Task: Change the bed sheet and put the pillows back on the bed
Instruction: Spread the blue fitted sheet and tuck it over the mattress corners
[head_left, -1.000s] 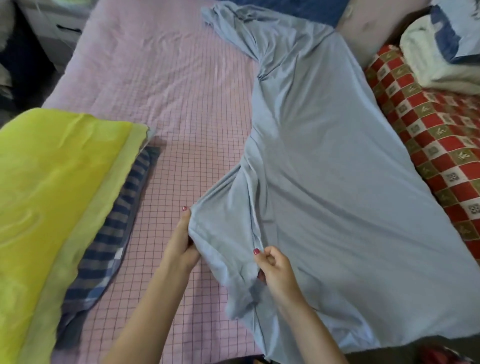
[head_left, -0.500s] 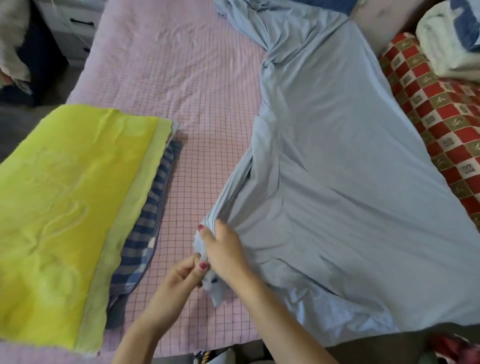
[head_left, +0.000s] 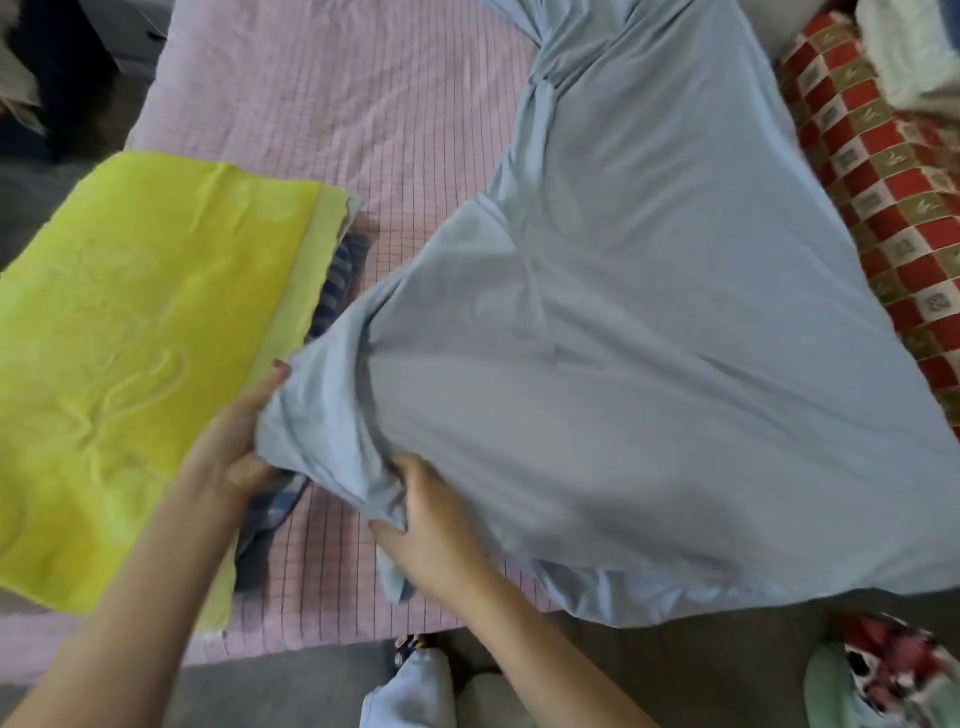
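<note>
Head view, only one supplied.

A light blue bed sheet is spread over the right part of the bed, above a pink checked mattress cover. Its far end is twisted into a narrow bunch near the top edge of the frame; its near edge hangs slightly past the bed's front edge.

The sheet's near-left corner is gathered into a loose bunch and lifted off the cover. That bunch is gripped by both hands. The left hand is placed on the bunch's left side, with the thumb along the fabric edge and the fingers tucked underneath. The right hand is placed at the bunch's lower right, with fingers curled into the folds. The hands are held apart, with the bunched corner between them.

A yellow-green pillow is seen lying on the left part of the bed, stacked on a blue striped pillow, of which only an edge strip is exposed. The lifted corner is just beside that stack; contact cannot be determined.

A red checkered blanket is seen along the right side, touching the sheet's right edge. A white folded cloth is seen resting on it at top right. Some blur is present.
</note>
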